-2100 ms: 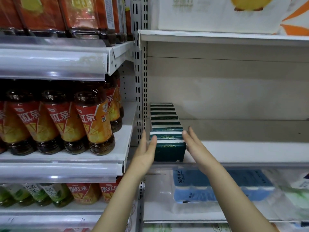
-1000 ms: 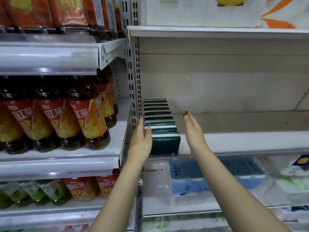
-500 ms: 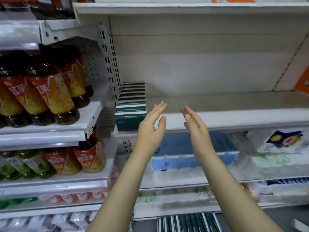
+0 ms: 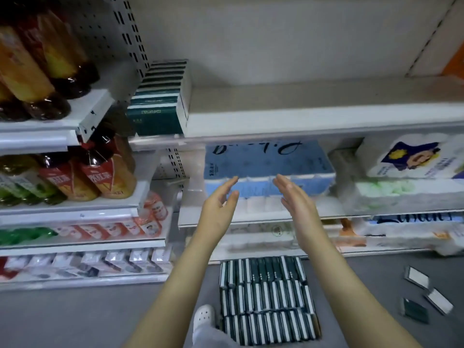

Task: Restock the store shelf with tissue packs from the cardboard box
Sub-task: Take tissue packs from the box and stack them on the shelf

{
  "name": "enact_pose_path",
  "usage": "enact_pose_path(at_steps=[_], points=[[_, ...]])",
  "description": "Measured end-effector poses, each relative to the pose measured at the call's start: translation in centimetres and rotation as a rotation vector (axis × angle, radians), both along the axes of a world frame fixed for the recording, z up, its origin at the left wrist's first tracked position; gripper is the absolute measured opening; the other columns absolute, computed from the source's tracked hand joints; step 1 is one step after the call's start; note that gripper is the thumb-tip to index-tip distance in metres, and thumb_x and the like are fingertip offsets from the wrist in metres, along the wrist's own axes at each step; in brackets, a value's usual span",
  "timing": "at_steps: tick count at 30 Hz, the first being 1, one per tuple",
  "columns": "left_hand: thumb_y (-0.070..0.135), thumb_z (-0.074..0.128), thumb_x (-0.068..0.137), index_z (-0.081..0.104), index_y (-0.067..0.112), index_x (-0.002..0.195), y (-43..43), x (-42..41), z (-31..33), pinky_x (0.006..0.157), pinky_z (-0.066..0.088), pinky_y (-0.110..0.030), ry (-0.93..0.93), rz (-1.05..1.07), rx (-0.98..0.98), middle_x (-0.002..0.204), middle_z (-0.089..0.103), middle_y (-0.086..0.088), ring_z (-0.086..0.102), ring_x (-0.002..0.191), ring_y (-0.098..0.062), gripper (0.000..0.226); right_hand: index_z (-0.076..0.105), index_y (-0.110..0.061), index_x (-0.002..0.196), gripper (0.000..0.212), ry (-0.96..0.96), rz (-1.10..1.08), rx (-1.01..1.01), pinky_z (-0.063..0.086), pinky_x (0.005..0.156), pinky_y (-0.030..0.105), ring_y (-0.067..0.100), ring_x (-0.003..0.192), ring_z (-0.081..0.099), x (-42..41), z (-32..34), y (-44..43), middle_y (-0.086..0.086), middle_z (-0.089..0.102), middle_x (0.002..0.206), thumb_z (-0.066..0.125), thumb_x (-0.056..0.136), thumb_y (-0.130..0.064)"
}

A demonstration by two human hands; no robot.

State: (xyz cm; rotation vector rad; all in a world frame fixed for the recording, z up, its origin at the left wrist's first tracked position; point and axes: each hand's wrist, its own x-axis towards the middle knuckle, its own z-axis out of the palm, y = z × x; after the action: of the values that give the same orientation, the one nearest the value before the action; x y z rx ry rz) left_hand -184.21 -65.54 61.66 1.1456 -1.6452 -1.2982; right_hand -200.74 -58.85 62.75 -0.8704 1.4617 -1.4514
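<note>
Left hand and right hand mid-frame, palms facing, fingers straight and empty. Tissue packs on edge in cardboard box, bottom centre, on the floor. Judged light, soft, slick-wrapped: clamp a row between flat palms.

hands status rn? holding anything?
Left hand: open, fingers straight, holding nothing.
Right hand: open, fingers straight, holding nothing.

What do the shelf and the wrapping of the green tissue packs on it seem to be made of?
The shelf looks like painted metal, matte off-white; its upright has punched slots. The green tissue packs seem wrapped in thin plastic film, slightly glossy, with printed lettering; the blur leaves paper possible.
</note>
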Motion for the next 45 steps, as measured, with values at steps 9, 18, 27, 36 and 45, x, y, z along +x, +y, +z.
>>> enact_pose_path(at_steps=[9,18,27,36,45], points=[[0.016,0.051,0.100,0.055,0.026,0.133,2.5,3.1,-10.4,0.105,0.034,-0.017,-0.139,0.016,0.265,0.134,0.055,0.009,0.049,0.126,-0.004,0.035,0.060,-0.028,0.132,0.041,-0.049,0.020,0.386,0.030,0.116,0.038,0.006,0.131,0.046,1.8,-12.2,2.8,-0.014,0.055,0.137,0.055,0.095,-0.046],[0.007,0.048,0.100,0.054,0.007,0.132,4.0,6.1,-24.4,0.075,0.035,0.005,-0.207,0.059,0.573,0.118,0.053,0.010,0.053,0.099,0.006,0.033,0.055,-0.022,0.136,0.045,-0.090,0.118,0.734,0.029,0.102,0.026,0.003,0.119,0.043,5.6,-27.1,2.6,-0.013,0.052,0.127,0.052,0.097,-0.045],[0.008,0.047,0.101,0.059,0.018,0.124,4.8,8.0,-41.9,0.073,0.036,0.005,-0.281,0.174,0.762,0.107,0.059,0.017,0.054,0.081,0.025,0.028,0.034,-0.022,0.149,0.060,-0.083,0.255,1.082,0.026,0.108,0.034,0.020,0.139,0.033,9.1,-49.0,2.5,-0.003,0.033,0.152,0.042,0.099,-0.053],[0.006,0.050,0.098,0.067,0.035,0.103,7.7,9.5,-52.5,0.089,0.050,-0.017,-0.310,0.207,0.886,0.099,0.070,0.020,0.063,0.099,0.002,0.034,0.028,-0.014,0.149,0.067,-0.042,0.131,1.144,0.033,0.102,0.032,0.028,0.134,0.040,10.9,-61.0,2.6,0.010,0.040,0.147,0.057,0.095,-0.041],[0.018,0.049,0.097,0.064,0.022,0.126,7.4,8.9,-56.5,0.095,0.053,-0.032,-0.275,0.207,0.938,0.117,0.069,0.006,0.064,0.108,-0.007,0.033,0.037,-0.020,0.145,0.042,0.321,0.473,1.230,0.036,0.106,0.045,0.037,0.135,0.036,10.4,-62.6,2.4,0.024,0.039,0.144,0.022,0.107,-0.033]])
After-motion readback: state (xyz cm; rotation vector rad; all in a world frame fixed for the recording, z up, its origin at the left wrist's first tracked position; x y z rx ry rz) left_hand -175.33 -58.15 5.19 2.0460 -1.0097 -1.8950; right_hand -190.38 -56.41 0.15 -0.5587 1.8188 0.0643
